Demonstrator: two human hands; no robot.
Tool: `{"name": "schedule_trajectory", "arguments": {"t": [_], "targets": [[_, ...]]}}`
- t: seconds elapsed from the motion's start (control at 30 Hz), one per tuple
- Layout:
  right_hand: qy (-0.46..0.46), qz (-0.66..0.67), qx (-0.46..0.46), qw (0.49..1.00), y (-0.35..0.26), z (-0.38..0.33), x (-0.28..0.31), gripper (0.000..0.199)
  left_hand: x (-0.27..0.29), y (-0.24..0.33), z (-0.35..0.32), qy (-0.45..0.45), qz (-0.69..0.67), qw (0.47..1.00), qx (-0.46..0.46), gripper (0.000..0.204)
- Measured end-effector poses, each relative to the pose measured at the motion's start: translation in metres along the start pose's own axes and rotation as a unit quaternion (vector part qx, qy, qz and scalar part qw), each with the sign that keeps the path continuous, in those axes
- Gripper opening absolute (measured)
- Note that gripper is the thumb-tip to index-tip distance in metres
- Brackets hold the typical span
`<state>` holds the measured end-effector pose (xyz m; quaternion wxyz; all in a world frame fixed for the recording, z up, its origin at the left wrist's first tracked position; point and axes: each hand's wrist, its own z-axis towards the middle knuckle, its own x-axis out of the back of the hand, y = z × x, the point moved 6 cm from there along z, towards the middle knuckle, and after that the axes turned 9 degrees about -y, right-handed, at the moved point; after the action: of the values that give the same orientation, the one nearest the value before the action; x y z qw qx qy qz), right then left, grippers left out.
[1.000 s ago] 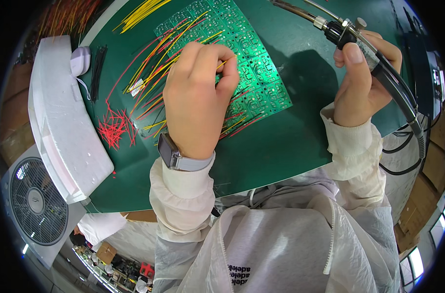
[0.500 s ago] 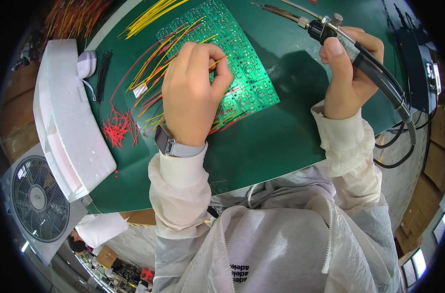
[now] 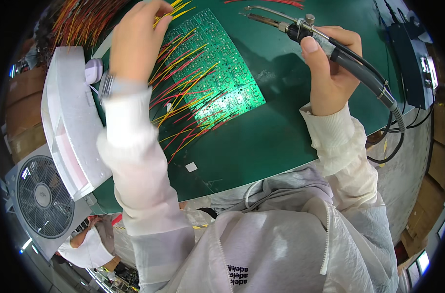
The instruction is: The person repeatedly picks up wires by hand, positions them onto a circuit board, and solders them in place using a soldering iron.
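Observation:
A green circuit board panel [image 3: 222,73] lies on the green table mat [image 3: 261,141], with several red and yellow wires [image 3: 183,97] sticking out of it toward me. My left hand [image 3: 134,39] reaches far forward over the top left of the board, fingertips at a pile of loose yellow wires [image 3: 176,7]; whether it holds one is unclear. My right hand [image 3: 330,68] grips the handle of a soldering iron [image 3: 300,29], its metal tip pointing left above the mat beyond the board.
A white foam block [image 3: 68,117] lies along the mat's left edge, a small white device [image 3: 93,71] beside it. A fan [image 3: 39,200] stands lower left. Orange and red wire bundles [image 3: 85,19] lie at far left. The iron's black cable [image 3: 393,117] hangs off the right edge near a dark box [image 3: 410,63].
My left hand has lifted off the board and stretched forward to the yellow wire pile at the back. My right hand has kept the soldering iron, shifting slightly left.

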<state>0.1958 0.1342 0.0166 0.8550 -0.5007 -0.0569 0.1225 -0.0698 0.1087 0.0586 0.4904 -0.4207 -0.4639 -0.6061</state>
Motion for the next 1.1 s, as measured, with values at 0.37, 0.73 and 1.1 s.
{"name": "schedule_trajectory", "arguments": {"t": [0.37,0.73,1.1], "targets": [[-0.017,0.017,0.013,1.000,-0.005,0.006,-0.006,0.025,-0.033,-0.025,0.022,-0.027,0.044,0.999,0.007,0.012],[-0.025,0.012,0.014,1.000,-0.008,0.001,-0.001,0.025,0.005,0.071,-0.059,0.068,-0.194,0.972,0.116,0.004],[-0.147,-0.016,0.041,0.988,-0.024,-0.029,-0.003,0.032,-0.017,0.094,-0.099,0.117,-0.190,0.974,0.047,0.022]]}}
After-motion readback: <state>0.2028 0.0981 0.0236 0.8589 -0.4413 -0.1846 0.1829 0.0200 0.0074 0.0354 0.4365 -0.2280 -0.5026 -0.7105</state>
